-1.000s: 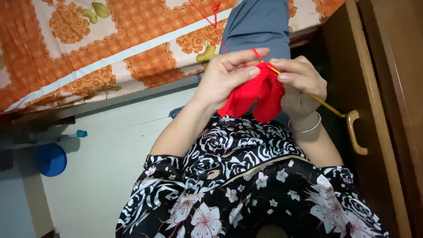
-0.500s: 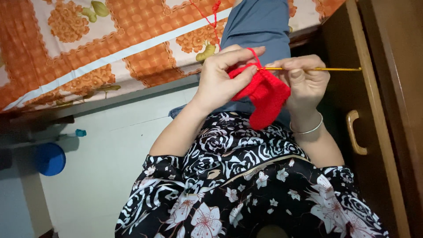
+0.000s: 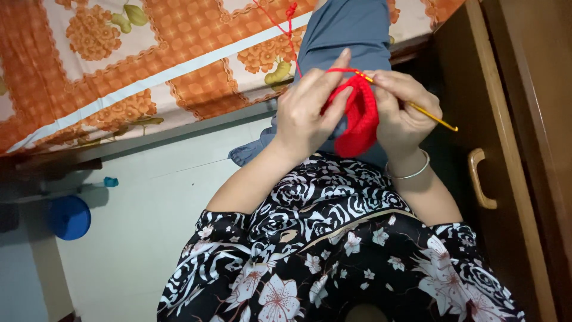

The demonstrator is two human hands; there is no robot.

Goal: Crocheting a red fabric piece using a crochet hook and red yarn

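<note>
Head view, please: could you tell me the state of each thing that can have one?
Left hand: closed on the red crochet piece.
Right hand: gripping the yellow crochet hook, tip at the work's top edge.
Red yarn: strand running up over the bedspread.
Wooden cabinet door: shut.

Wooden cabinet (image 3: 524, 149) close right; bed (image 3: 149, 65) ahead.
</note>
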